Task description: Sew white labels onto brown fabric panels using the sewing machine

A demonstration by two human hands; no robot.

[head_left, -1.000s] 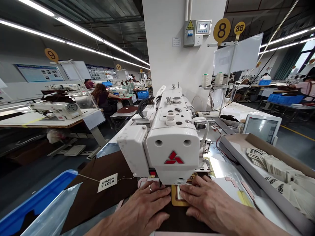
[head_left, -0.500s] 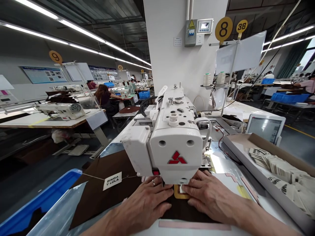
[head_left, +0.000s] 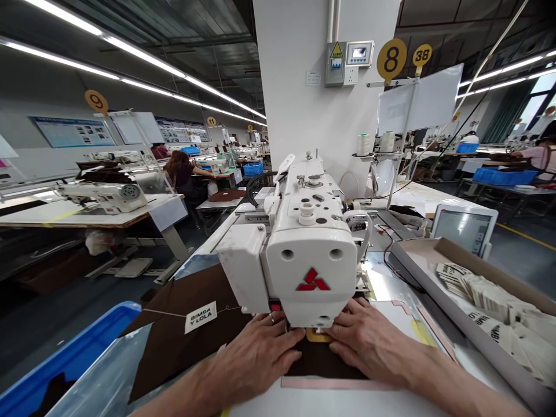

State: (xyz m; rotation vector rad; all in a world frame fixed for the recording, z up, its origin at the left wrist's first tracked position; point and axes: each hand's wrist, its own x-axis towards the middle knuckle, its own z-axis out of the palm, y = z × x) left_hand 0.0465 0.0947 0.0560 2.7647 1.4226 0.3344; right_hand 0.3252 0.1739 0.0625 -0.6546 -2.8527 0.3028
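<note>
A white sewing machine [head_left: 310,260] with a red three-diamond mark stands in front of me. Under its head lies a dark brown fabric piece [head_left: 182,330] with a yellow frame [head_left: 318,335] at the needle. My left hand [head_left: 256,356], a ring on one finger, lies flat on the fabric just left of the needle, fingers stretched toward it. My right hand [head_left: 369,344] lies flat on the fabric at the right, fingertips touching the yellow frame. A white hang tag [head_left: 200,317] reading BIMBA Y LOLA lies on the fabric at the left.
A cardboard tray [head_left: 438,272] with several white labels [head_left: 490,301] sits at the right, behind it a small screen [head_left: 463,229]. A blue bin [head_left: 65,353] is at the lower left. Other sewing tables and seated workers fill the hall behind.
Both hands have slid forward with the fabric, so the yellow frame and its small white label are now mostly hidden under the machine head.
</note>
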